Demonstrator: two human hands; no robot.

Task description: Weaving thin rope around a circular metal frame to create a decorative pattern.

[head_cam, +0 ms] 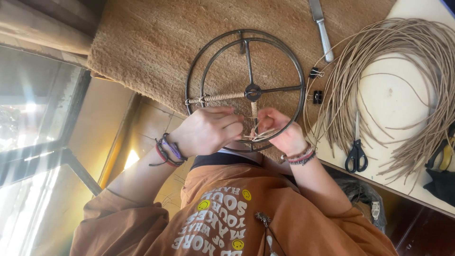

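Observation:
A round metal frame (pixel 299 71) with two rings, several spokes and a dark hub lies on a brown fibre mat (pixel 156 38). Its left spoke is wrapped in tan cord (pixel 222 97); the spoke nearest me is wrapped partway. My left hand (pixel 206 132), with bracelets at the wrist, is closed over that near spoke and pinches the cord. My right hand (pixel 280 130) grips loops of the same cord (pixel 258 136) just beside it, over the frame's near rim. The fingertips of both hands meet at the spoke and hide the wrapping point.
A big loose coil of tan cord (pixel 403 80) lies on a white tabletop (pixel 393 99) to the right. Black-handled scissors (pixel 356 155), two black binder clips (pixel 316 73) and a table knife (pixel 322 31) are nearby. A yellow tape roll (pixel 445 159) sits at the right edge.

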